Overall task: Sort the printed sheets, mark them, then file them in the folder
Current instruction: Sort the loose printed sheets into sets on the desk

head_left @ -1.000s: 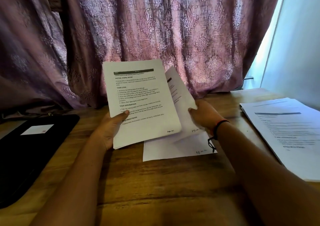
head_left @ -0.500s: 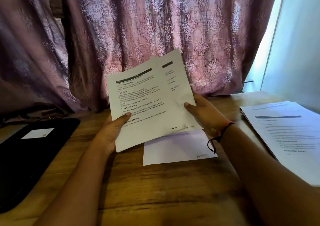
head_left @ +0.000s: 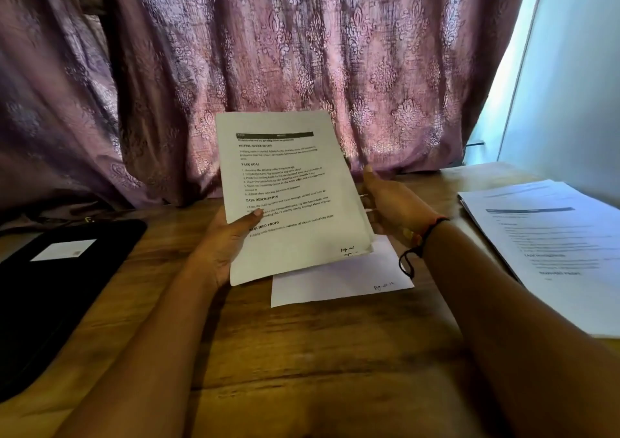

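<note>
Sheets [head_left: 292, 203] are up off the table [head_left: 302, 353], left hand [head_left: 221, 246] pinching the lower left edge with thumb on front, right hand [head_left: 392, 203] loose-fingered against the right edge, not gripping. I'd tap that edge square and check the handwritten page numbers [head_left: 347, 250] before they go near the black folder [head_left: 50, 286] at left.

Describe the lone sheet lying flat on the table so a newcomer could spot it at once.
Start at the wooden table in front of the purple curtain. Near its middle, partly hidden by the held sheets in the left hand, lies the lone sheet. Unlike the printed stack at the right, its visible part is blank except a handwritten note in its lower right corner.
</note>
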